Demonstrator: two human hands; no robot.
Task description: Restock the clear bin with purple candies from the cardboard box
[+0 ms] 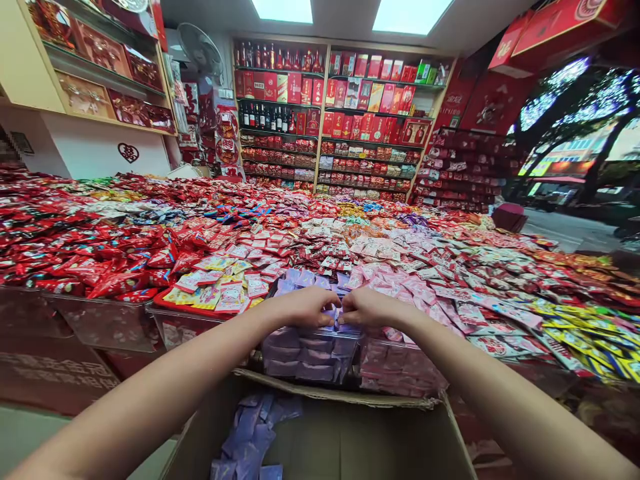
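My left hand (311,307) and my right hand (371,308) meet over a clear plastic bin (280,331) filled with small purple packets (299,279). The fingers of both hands are curled and closed on purple packets at the bin's front edge; the fingertips partly hide what they grip. Through the bin's front wall, more packets show stacked in rows. Below my arms stands an open cardboard box (385,433), with several loose purple packets (247,433) lying in its left part.
Pink packets (400,283) fill the bin to the right, and yellow-and-pink packets (227,287) lie to the left. Red packets (125,263) heap farther left. Colourful packets spread across the wide display. Shelves (325,120) with bottles and red boxes line the back wall.
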